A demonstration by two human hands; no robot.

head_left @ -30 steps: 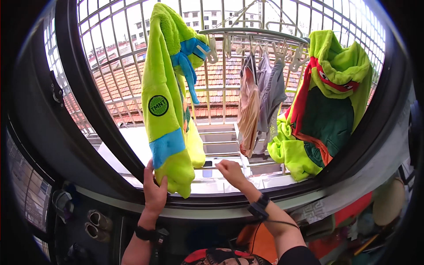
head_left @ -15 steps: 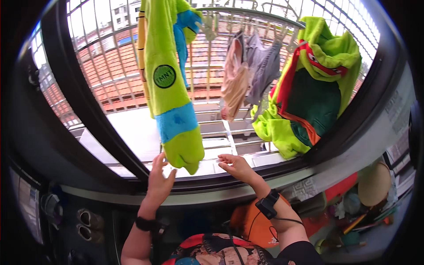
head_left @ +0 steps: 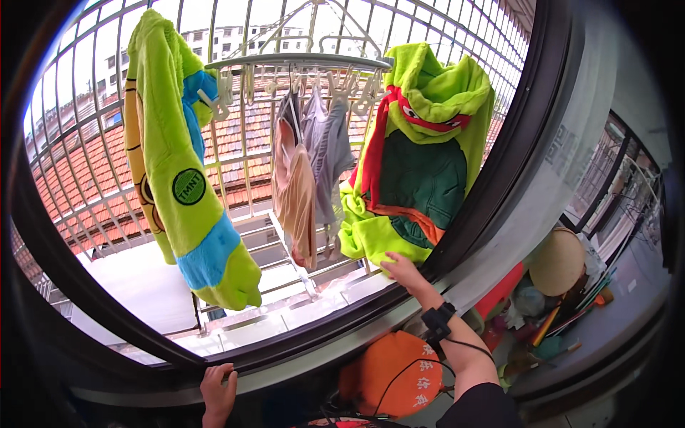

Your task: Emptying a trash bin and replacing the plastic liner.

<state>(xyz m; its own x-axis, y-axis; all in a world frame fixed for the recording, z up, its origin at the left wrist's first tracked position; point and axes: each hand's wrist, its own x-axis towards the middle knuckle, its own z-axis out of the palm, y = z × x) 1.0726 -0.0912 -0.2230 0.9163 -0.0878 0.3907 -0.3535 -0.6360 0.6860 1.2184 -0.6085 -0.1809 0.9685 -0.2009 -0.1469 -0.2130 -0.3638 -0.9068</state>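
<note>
While my left hand (head_left: 218,394) sits at the lower window frame (head_left: 474,228), its fingers loose and gripping nothing, my right hand (head_left: 404,272) is well apart from it, at the bottom edge of the green hoodie with the red mask (head_left: 421,178); I cannot tell whether it grips the cloth. That hoodie hangs by the right end of the hanger (head_left: 307,61), with the blue-banded green hoodie (head_left: 160,121) at the left and pinkish clothing (head_left: 294,207) between.
</note>
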